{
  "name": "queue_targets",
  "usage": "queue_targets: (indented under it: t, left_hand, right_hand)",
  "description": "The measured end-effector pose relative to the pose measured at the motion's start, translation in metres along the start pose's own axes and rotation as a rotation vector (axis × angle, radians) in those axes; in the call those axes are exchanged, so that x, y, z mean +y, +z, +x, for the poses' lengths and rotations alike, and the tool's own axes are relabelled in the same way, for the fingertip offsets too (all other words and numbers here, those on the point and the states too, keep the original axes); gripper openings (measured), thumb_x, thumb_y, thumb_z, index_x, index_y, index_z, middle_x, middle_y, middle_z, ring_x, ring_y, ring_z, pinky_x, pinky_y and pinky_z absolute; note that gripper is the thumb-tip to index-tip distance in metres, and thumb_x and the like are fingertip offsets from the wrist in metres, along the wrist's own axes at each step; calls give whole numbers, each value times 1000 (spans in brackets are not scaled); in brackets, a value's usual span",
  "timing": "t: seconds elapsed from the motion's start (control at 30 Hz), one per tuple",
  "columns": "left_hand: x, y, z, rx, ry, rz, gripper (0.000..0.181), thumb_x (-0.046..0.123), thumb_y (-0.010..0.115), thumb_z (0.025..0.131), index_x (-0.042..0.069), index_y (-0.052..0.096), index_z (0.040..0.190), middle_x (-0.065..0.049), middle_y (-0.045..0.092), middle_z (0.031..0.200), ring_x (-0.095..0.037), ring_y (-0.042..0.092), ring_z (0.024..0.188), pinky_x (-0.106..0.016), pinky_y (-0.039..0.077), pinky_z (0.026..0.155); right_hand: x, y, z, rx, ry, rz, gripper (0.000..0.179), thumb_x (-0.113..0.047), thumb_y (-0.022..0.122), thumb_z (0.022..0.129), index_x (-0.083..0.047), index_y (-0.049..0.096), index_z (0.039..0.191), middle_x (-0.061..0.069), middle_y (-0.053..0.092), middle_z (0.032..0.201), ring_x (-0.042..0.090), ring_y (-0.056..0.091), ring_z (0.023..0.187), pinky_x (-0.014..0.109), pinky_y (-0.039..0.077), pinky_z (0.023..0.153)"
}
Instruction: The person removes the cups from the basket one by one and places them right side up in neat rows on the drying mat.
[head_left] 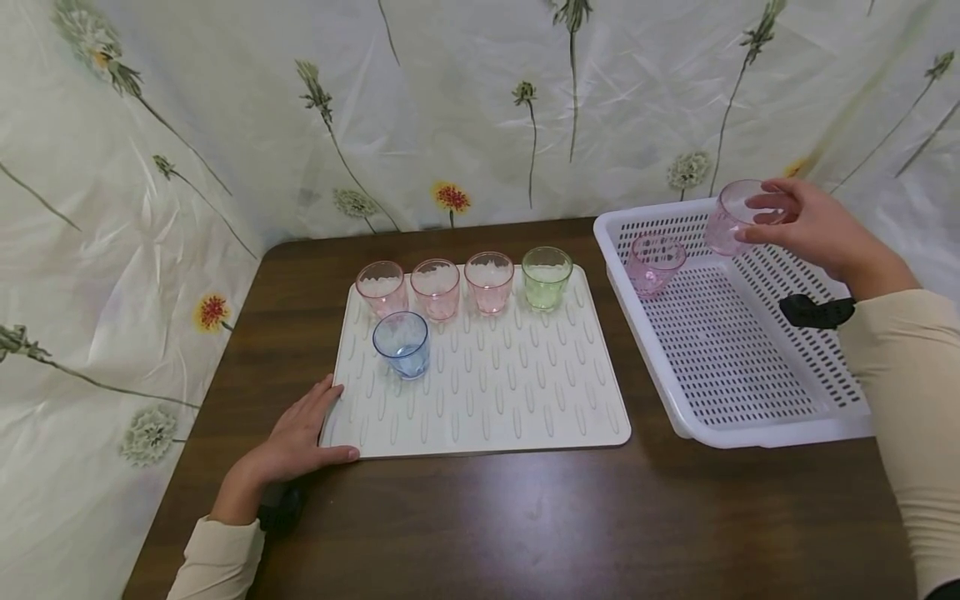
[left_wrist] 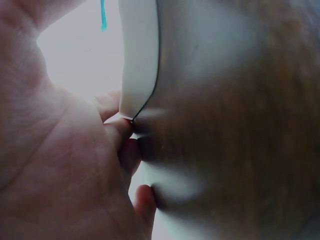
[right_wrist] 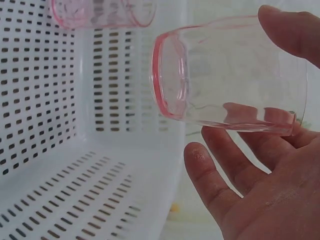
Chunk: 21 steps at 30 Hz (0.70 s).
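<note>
My right hand [head_left: 806, 229] grips a pink glass [head_left: 729, 218] near its rim, over the back of the white basket [head_left: 678, 417]. In the right wrist view the thumb lies on one side of that glass [right_wrist: 220, 75] and fingers on the other. Another pink glass [head_left: 655, 268] stands in the basket's back left corner. My left hand [head_left: 296, 437] rests at the lower left corner of the white mat [head_left: 480, 417], fingers spread along its edge. On the mat's back row stand three pink glasses [head_left: 436, 292] and a green glass [head_left: 547, 282]; a blue glass [head_left: 403, 346] sits in front.
A dark wooden table [head_left: 525, 517] bears the mat and the basket, with a strip of wood between them. A flowered curtain [head_left: 465, 108] hangs behind the table and along its left side. The basket's raised rim surrounds its slotted floor.
</note>
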<state>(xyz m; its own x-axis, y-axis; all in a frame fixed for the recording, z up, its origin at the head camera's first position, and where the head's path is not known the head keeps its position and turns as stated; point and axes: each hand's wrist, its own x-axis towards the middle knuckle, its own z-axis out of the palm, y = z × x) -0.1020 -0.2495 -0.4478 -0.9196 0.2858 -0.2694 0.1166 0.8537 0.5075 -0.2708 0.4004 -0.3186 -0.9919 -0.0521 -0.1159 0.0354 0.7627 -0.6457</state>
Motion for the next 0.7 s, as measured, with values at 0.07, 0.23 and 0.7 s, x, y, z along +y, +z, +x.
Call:
queue_targets:
  t: [0.07,0.23,0.7]
  left_hand:
    - [0,0,0,-2,-3,-2,104,49,76,80,1,22,155,-26,9,165,-49,14,150,-69,14,117]
    - [0,-1,-1,-3,-2,-5,104,49,76,80,1,22,155,-26,9,165,-49,14,150,-69,14,118]
    - [0,-2,-1,-6,-7,-6,106,51,76,79,1,21,155,-26,8,165,-49,13,150,-69,14,118]
  right_hand:
    - [-4,1,0,6,-7,-5,98,-44,64,94,-13,-2,161,22,21,164,48,27,144,69,26,112]
    - [-21,4,-3,18,-40,-27,95,-44,65,94,-17,4,161,18,27,163,42,32,142,65,29,113]
    - [-96,30,-23,34,-195,-39,88,-39,72,89,-19,21,158,16,43,154,32,43,133,20,42,92]
